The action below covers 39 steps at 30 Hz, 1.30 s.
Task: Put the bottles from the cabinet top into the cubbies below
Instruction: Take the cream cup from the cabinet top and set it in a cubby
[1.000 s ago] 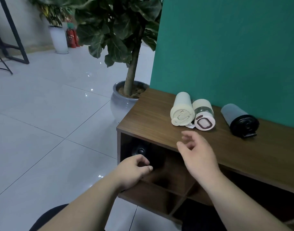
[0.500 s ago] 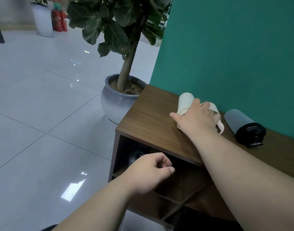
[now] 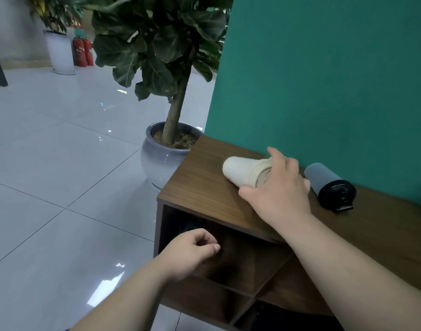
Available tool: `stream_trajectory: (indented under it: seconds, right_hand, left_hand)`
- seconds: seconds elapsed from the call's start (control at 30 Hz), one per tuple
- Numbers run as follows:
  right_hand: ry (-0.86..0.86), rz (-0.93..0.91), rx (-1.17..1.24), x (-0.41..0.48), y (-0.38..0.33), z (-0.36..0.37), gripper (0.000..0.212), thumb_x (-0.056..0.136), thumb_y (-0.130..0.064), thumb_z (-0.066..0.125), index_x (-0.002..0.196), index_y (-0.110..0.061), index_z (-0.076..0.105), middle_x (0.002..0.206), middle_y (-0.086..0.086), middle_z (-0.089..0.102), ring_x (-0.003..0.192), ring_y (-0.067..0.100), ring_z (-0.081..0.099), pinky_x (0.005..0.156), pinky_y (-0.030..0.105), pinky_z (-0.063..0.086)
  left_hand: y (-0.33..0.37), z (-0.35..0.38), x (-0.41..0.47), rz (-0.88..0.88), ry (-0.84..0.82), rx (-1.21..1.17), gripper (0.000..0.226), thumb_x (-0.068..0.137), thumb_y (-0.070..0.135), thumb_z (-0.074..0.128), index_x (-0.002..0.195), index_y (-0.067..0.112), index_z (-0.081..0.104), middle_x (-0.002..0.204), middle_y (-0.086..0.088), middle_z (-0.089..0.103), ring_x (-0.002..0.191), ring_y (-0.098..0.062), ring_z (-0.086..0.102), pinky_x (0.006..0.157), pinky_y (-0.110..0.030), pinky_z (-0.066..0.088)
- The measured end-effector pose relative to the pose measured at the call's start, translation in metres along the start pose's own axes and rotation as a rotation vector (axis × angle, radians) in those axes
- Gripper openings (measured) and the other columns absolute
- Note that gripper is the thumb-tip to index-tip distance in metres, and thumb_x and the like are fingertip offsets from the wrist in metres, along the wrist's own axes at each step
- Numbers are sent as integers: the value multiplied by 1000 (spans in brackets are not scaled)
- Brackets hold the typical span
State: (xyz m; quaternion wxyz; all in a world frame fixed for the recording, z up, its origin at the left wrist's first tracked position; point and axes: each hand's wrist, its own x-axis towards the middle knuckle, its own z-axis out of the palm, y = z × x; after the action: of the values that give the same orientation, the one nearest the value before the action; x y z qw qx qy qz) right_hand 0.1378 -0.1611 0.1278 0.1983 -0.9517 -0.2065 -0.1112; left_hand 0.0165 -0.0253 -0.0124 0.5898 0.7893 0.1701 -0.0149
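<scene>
Nearest, the left hand (image 3: 192, 253) hangs loosely curled and empty in front of the cabinet's (image 3: 199, 194) top-left cubby (image 3: 228, 254), where a dark round shape shows in the shadow, perhaps a bottle already stowed. On the cabinet top the right hand (image 3: 280, 192), which was only reaching a second ago, is now closed over the cap end of a cream bottle (image 3: 242, 172) and has swung it around so its base points left; the second cream bottle is hidden, probably under the hand. Just right of the hand, by the green wall, the grey bottle (image 3: 328, 185) lies untouched, so the lift comes next.
</scene>
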Motion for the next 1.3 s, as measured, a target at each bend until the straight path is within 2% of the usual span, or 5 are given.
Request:
stream_trajectory:
  seconds: [0.37, 0.63, 0.8, 1.03, 1.3]
  right_hand:
    - [-269, -218, 274, -78, 26, -73, 76, 63, -42, 72, 134, -49, 43, 127, -28, 46, 116, -3, 46, 95, 20, 36]
    - [-498, -146, 287, -113, 78, 33, 95, 60, -51, 71, 147, -44, 32, 139, -34, 29, 131, -6, 34, 109, 20, 33]
    - [-495, 79, 435, -110, 105, 88, 118, 48, -54, 80, 151, -44, 23, 136, -24, 35, 127, -1, 43, 97, 16, 34]
    - [-454, 139, 379, -77, 119, 134, 96, 54, -44, 86, 138, -38, 42, 137, -13, 49, 126, 12, 51, 105, 33, 43]
    - [-417, 217, 458, -57, 123, 156, 57, 63, -31, 87, 115, -31, 65, 119, -13, 70, 113, 9, 63, 97, 26, 49]
  left_hand:
    - [-15, 18, -13, 79, -206, 2, 89, 64, 34, 95, 140, 44, 49, 131, 7, 68, 113, -11, 70, 107, -40, 54]
    - [-64, 89, 5, 12, -224, 189, 54, 57, 36, 81, 108, 41, 63, 101, 23, 72, 94, 5, 67, 87, -21, 59]
    - [-108, 105, 44, -44, -150, 270, 69, 56, 42, 79, 121, 40, 58, 112, 15, 72, 104, -10, 71, 90, -40, 63]
    - [-124, 127, 87, -74, -59, 200, 76, 51, 41, 77, 125, 37, 60, 116, 16, 72, 111, -10, 68, 96, -37, 61]
    - [-154, 139, 139, -4, 28, 339, 83, 57, 56, 84, 135, 40, 58, 131, 16, 64, 128, -14, 58, 112, -38, 49]
